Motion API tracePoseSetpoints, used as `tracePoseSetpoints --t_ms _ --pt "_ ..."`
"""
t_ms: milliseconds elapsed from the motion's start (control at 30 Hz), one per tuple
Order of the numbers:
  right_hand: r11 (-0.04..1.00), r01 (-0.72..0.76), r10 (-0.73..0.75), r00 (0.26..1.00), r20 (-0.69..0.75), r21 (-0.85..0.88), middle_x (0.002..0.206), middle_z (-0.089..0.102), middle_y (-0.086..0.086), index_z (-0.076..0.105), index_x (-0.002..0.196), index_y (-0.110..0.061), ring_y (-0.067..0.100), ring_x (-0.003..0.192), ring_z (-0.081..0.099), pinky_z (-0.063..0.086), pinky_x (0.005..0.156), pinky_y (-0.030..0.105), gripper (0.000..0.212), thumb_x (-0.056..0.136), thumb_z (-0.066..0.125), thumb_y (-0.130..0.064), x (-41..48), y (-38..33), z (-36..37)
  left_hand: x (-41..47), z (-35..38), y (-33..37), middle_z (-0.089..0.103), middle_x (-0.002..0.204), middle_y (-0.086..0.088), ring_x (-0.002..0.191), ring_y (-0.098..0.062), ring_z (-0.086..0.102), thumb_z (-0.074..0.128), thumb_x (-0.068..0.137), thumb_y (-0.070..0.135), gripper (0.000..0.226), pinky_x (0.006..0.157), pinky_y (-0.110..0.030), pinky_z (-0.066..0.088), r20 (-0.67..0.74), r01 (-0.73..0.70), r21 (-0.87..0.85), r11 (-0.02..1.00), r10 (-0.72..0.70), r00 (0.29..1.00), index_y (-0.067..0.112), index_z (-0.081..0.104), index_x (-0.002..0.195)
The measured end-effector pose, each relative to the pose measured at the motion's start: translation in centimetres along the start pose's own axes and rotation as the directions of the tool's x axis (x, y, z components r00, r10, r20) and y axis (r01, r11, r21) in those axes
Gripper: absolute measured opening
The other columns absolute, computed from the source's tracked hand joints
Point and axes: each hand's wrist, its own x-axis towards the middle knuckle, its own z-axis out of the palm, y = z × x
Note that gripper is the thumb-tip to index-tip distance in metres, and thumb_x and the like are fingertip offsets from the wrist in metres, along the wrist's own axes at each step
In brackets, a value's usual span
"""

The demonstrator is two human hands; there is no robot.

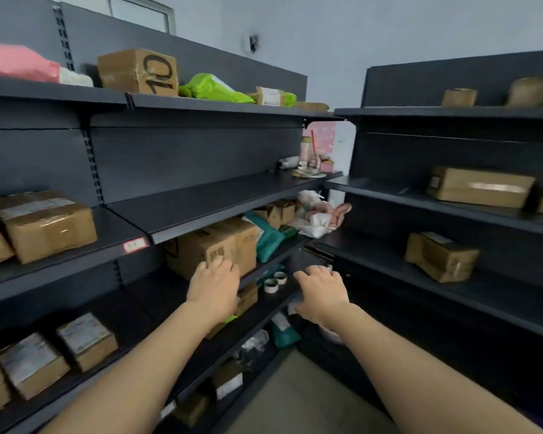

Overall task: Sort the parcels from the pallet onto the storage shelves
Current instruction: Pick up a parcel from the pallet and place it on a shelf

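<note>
Now we reach both bare arms toward the corner where two dark shelf units meet. Our left hand (pixel 213 283) lies with its fingers spread and fairly straight against the front of a large cardboard box (pixel 201 245), touching it near its upper edge without curling round it. That box stands on a lower board of the left shelf unit (pixel 217 198), just beside a teal mailer bag (pixel 268 242) that leans on its right side. Our right hand (pixel 322 292) hovers near the corner with its back to us, fingers loosely bent downward, and nothing shows in it. Between the two hands, two tape rolls (pixel 275 281) sit on a board. On the top board stand a box marked 10 (pixel 138 72), a green bag (pixel 213 89) to its right and a pink bag (pixel 16 62) at the far left. The right shelf unit (pixel 452 296) carries a long brown box (pixel 480 186) and, one board lower, a squat brown box (pixel 441 256). The whole view is somewhat blurred.
</note>
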Motion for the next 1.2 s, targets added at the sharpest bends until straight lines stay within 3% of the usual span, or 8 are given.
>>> tracePoseSetpoints --t_ms 267,500,833,1200 --pt "0.970 -0.243 0.244 0.967 0.067 -0.026 0.143 0.042 0.008 0.040 0.143 -0.022 0.029 0.136 0.034 0.031 0.110 0.042 0.063 0.088 0.064 -0.043 -13.6 16.2 1.9 0.3 -0.9 19.0 0.047 0.137 -0.004 0.130 -0.023 0.040 0.061 0.090 0.039 0.055 0.101 -0.035 0.040 0.013 -0.238 -0.094 0.967 0.240 0.971 0.014 0.043 0.136" --pt "0.905 -0.419 0.425 0.893 0.145 -0.072 0.143 0.042 0.008 0.037 0.145 -0.020 0.029 0.136 0.034 0.031 0.110 0.042 0.065 0.090 0.061 -0.045 -26.0 29.1 4.6 -1.2 -1.8 36.5 0.049 0.134 -0.001 0.127 -0.021 0.041 0.061 0.089 0.040 0.057 0.100 -0.034 0.041 0.021 -0.387 -0.183 0.904 0.397 0.917 0.015 0.043 0.137" --pt "0.719 -0.690 0.685 0.682 0.256 -0.086 0.142 0.042 0.009 0.037 0.144 -0.021 0.030 0.134 0.036 0.032 0.108 0.043 0.064 0.090 0.060 -0.047 -38.0 45.1 8.6 0.1 -1.0 58.2 0.043 0.143 -0.002 0.134 -0.021 0.035 0.056 0.094 0.042 0.060 0.107 -0.035 0.037 0.059 -0.596 -0.306 0.742 0.640 0.766 0.013 0.038 0.143" --pt "0.534 -0.840 0.815 0.479 0.327 -0.100 0.140 0.045 0.008 0.042 0.140 -0.021 0.030 0.130 0.039 0.035 0.106 0.043 0.061 0.088 0.060 -0.049 -44.0 59.9 14.1 3.0 2.8 77.5 0.044 0.141 -0.003 0.132 -0.022 0.035 0.056 0.093 0.041 0.059 0.105 -0.035 0.038 0.130 -0.699 -0.392 0.599 0.788 0.602 0.013 0.038 0.142"
